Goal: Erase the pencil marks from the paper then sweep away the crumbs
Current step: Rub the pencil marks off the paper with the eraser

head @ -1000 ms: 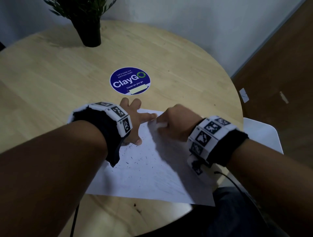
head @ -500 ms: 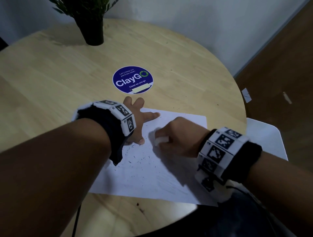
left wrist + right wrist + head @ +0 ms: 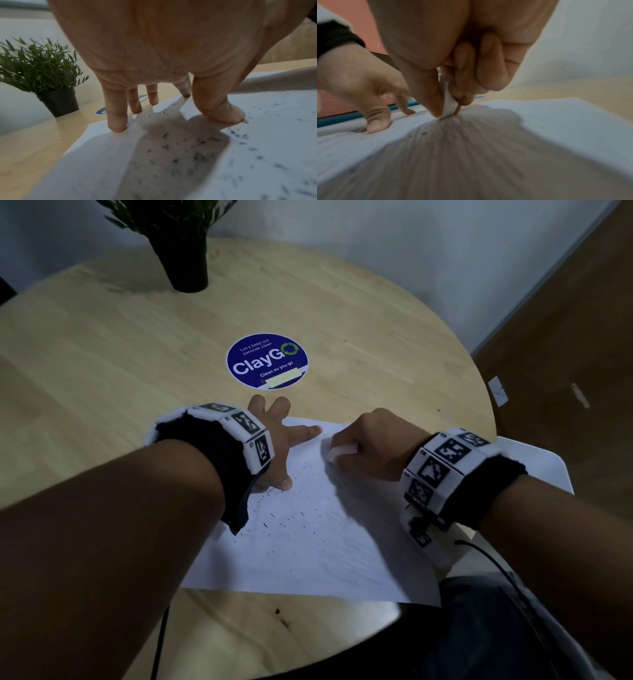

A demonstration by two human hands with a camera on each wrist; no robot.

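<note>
I sit at a round pale wooden desk in dim light. A potted plant stands at its far edge, before a plain grey-white wall; brown floor lies to my right.

The paper lies at the table's near edge. Behind it sits a round sticker, and farther back, to the left, a potted plant.

My forearms are bare. Each wrist wears a black cuff ringed by a band of white blocks printed with black square codes. A thin black cable trails from my right cuff. I wear dark trousers.
</note>
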